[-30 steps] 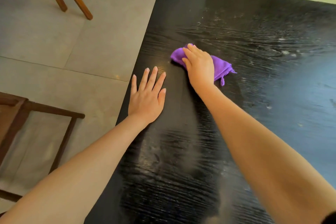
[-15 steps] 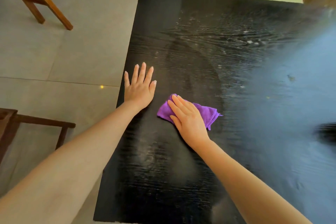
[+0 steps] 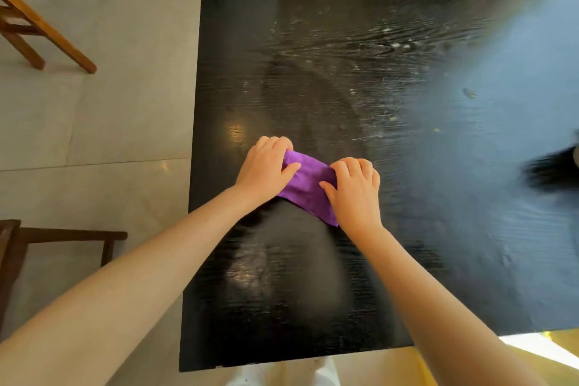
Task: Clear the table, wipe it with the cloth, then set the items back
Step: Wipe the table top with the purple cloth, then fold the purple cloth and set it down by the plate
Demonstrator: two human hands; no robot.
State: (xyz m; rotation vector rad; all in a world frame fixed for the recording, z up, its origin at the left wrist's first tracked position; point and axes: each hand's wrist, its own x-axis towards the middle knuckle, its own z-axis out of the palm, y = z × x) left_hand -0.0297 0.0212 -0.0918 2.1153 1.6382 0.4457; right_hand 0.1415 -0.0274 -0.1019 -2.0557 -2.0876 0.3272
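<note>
A purple cloth (image 3: 305, 188) lies on the black wooden table (image 3: 360, 78), near its left edge. My left hand (image 3: 264, 168) grips the cloth's left end with curled fingers. My right hand (image 3: 354, 188) grips its right end the same way. The cloth is stretched flat between both hands. Smears and white specks mark the tabletop beyond the cloth. No other task items are on the visible tabletop.
Light wooden chair legs (image 3: 47, 31) stand on the grey tiled floor at the upper left. A dark wooden chair frame (image 3: 62, 235) sits at the left, close to the table. A blurred dark shape (image 3: 551, 166) shows at the right edge.
My left hand lifted off the bare tabletop and took hold of the cloth's left end. My right hand went from pressing flat on the cloth to gripping its right end.
</note>
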